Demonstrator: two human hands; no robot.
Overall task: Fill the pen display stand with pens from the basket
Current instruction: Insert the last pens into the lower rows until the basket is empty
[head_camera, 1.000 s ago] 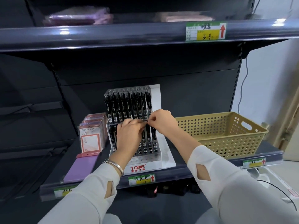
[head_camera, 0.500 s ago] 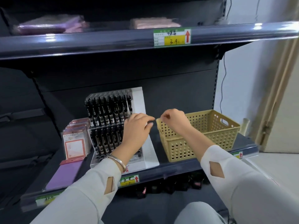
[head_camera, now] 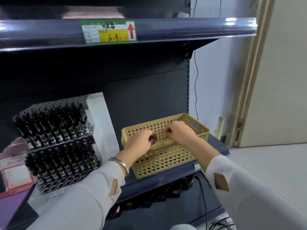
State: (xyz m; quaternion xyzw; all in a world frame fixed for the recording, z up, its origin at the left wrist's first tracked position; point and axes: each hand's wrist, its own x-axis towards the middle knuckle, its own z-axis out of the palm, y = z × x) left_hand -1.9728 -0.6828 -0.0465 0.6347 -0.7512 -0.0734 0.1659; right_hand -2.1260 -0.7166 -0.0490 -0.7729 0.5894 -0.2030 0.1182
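Note:
The clear tiered pen display stand stands at the left of the shelf, with rows of black pens upright in its holes. Right of it sits the yellow perforated basket; I see no pens in the part of its inside that shows. My left hand is at the basket's near rim with fingers curled down; whether it grips the rim is unclear. My right hand hovers over the basket's middle, fingers curled, with nothing visible in it.
Packs of cards and a purple pad lie left of the stand. The upper shelf with a price tag overhangs. A cable runs down the wall at right, beside a door frame. Dark items sit below the shelf.
Both hands have left the pen stand and moved right to the basket. My view has swung right, so the stand now sits at the left edge.

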